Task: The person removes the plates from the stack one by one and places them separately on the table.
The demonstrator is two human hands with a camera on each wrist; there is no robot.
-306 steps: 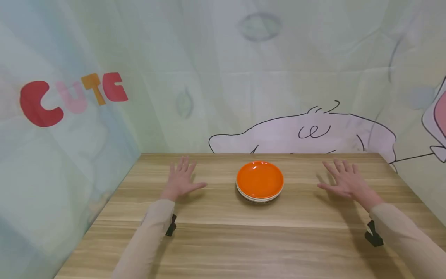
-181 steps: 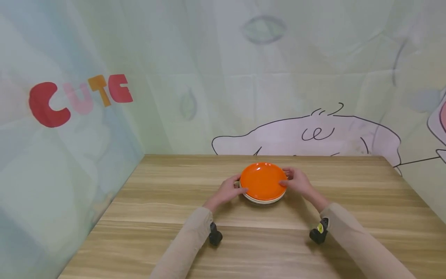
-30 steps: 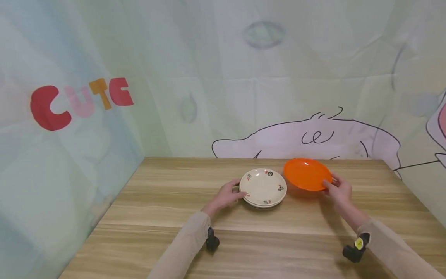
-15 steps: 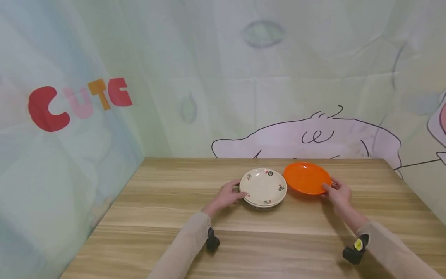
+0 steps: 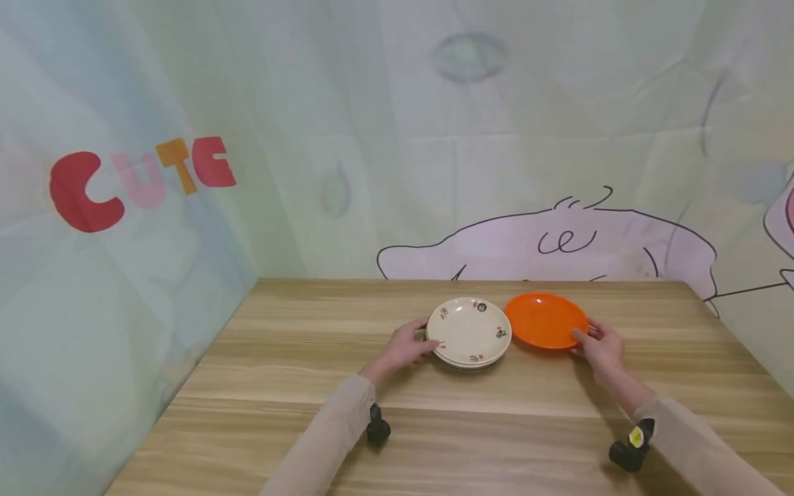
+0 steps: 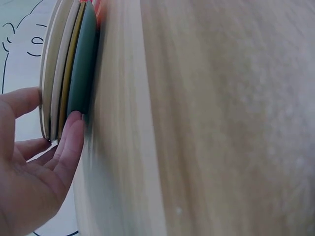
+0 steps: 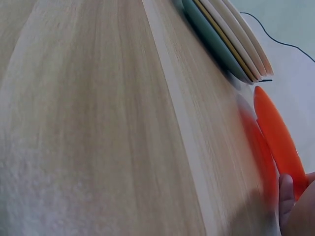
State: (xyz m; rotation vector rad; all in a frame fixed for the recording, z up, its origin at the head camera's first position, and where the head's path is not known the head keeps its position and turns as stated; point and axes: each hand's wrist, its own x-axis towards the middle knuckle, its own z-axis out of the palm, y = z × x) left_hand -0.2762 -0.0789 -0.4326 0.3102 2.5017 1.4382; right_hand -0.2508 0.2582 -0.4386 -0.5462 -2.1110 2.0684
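Observation:
A stack of plates (image 5: 468, 333) sits mid-table, topped by a cream plate with small printed figures round its rim. The left wrist view shows more layers beneath it, with a green plate (image 6: 82, 64) lowest. My left hand (image 5: 404, 346) grips the stack's left edge, thumb at the top rim and fingertips at the green plate. Just right of the stack, my right hand (image 5: 604, 350) pinches an orange plate (image 5: 546, 321) by its right edge, thumb on top. That plate is low over the table; whether any part touches down I cannot tell.
The wood-grain table (image 5: 298, 427) ends at a printed curtain (image 5: 372, 138) behind and on the left. Black wrist cameras (image 5: 631, 446) are strapped to both forearms and hang close above the tabletop.
Earlier, both hands were spread apart, then held the full stack. The orange plate came off the top to the right and has since been lowered. The left hand stays on the stack.

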